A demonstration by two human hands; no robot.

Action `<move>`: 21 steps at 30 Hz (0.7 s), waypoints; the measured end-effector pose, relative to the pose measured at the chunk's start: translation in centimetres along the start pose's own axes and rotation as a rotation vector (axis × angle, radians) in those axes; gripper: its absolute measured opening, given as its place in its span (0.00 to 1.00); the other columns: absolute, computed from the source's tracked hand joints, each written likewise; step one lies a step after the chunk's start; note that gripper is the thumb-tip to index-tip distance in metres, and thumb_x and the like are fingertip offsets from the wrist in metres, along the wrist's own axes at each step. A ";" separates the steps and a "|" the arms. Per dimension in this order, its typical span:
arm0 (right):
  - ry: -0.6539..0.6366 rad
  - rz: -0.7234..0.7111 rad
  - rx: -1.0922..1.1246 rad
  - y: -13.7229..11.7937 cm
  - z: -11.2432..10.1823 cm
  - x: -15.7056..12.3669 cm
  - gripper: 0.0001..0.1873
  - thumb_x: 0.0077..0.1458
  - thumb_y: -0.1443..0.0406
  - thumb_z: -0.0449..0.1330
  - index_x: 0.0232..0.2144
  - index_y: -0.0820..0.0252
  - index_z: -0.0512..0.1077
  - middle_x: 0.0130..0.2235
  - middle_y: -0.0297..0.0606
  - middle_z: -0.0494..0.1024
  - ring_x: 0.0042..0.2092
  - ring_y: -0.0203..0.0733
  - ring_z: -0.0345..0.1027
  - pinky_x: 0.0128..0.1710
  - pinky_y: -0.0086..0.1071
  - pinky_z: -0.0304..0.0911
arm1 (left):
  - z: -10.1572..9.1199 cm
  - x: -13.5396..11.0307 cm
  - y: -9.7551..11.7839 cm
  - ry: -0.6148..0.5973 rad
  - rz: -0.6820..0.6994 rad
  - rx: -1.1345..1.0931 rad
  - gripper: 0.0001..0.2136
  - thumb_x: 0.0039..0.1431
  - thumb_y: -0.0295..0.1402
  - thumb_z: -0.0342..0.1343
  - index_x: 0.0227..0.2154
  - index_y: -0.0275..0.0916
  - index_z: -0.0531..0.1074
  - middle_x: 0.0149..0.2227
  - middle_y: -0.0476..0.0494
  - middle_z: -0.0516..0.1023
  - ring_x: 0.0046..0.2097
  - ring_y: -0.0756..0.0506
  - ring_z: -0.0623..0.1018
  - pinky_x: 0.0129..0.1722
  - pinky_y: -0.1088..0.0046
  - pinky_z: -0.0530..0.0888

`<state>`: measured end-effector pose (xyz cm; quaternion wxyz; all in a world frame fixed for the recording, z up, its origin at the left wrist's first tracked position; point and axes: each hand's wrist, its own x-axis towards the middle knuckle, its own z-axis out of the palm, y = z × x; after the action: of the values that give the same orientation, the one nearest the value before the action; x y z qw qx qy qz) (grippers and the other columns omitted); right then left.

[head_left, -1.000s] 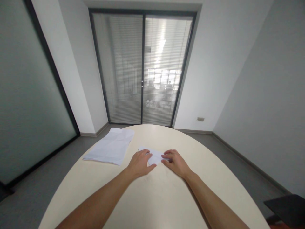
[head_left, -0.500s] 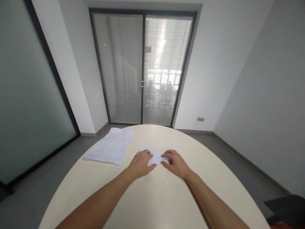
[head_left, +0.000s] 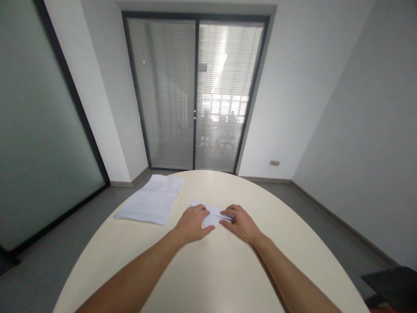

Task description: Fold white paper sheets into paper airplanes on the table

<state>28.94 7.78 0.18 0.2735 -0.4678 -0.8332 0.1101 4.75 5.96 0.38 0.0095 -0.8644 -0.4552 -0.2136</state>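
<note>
A small folded white paper [head_left: 211, 213] lies on the cream oval table [head_left: 215, 265]. My left hand [head_left: 191, 223] rests on its left part, fingers stretched flat and pressing down. My right hand [head_left: 240, 222] lies on its right part, fingers also flat on the paper. The paper's middle shows between the two hands; its near edge is hidden by them.
A larger creased white sheet [head_left: 153, 200] lies flat at the table's far left edge. Beyond the table stand glass sliding doors with blinds [head_left: 195, 95]. A dark object [head_left: 391, 284] sits at the lower right, off the table.
Both hands have stayed on the folded paper, with only slight shifts of the fingers. The paper looks a little narrower between them.
</note>
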 end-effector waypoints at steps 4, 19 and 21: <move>0.004 -0.002 -0.003 -0.1 0.0 0.0 0.16 0.57 0.54 0.63 0.44 0.54 0.79 0.44 0.41 0.77 0.47 0.47 0.69 0.50 0.39 0.64 | 0.2 0.0 0.0 0.000 0.000 0.001 0.19 0.60 0.47 0.57 0.49 0.40 0.74 0.50 0.39 0.75 0.49 0.38 0.75 0.52 0.60 0.71; -0.018 -0.029 -0.012 -1.0 -0.6 -0.1 0.19 0.56 0.54 0.64 0.46 0.55 0.78 0.43 0.43 0.77 0.46 0.48 0.69 0.48 0.39 0.64 | 0.3 0.1 0.0 0.006 -0.042 -0.002 0.18 0.62 0.43 0.55 0.51 0.41 0.71 0.50 0.40 0.75 0.48 0.40 0.76 0.50 0.62 0.72; -0.019 -0.030 -0.011 -1.1 -0.7 -0.1 0.19 0.58 0.52 0.63 0.46 0.55 0.78 0.42 0.42 0.78 0.45 0.47 0.69 0.47 0.38 0.64 | 0.0 0.1 0.1 0.013 -0.040 -0.007 0.17 0.63 0.44 0.54 0.50 0.41 0.72 0.48 0.40 0.75 0.47 0.40 0.76 0.50 0.62 0.72</move>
<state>28.57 7.05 1.16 0.2648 -0.4555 -0.8433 0.1059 4.89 5.97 0.40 0.0049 -0.8538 -0.4715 -0.2208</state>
